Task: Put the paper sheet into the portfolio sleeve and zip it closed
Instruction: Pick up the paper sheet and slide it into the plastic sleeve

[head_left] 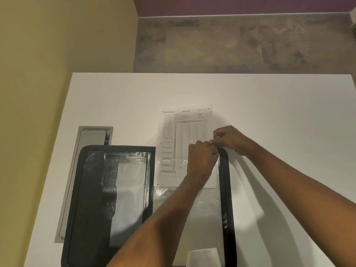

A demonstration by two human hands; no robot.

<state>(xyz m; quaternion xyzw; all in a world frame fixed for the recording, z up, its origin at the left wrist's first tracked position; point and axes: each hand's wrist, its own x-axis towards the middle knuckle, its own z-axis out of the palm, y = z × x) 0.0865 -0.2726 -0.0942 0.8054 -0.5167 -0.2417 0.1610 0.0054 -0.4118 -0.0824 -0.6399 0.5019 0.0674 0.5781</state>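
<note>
While the white table (pixel 269 105) fills most of the lower frame, the open black portfolio (pixel 88 199) lies flat on it at lower left and centre, with its long axis running from the bottom of the frame to the top. Its left half is shiny black with pockets; its right half carries a clear plastic sleeve (pixel 206 212) with a black zipper edge at the right. The paper sheet (pixel 185 132) is partly inside the sleeve, and its top part sticks out toward the top of the frame. It is a printed form, upright in the same direction; "Original Copy" can be read at its upper right. The left hand (pixel 202 158) and the right hand (pixel 229 137) meet at the sleeve's upper right corner, both pinching narrowly there; what exactly they hold I cannot tell.
</note>
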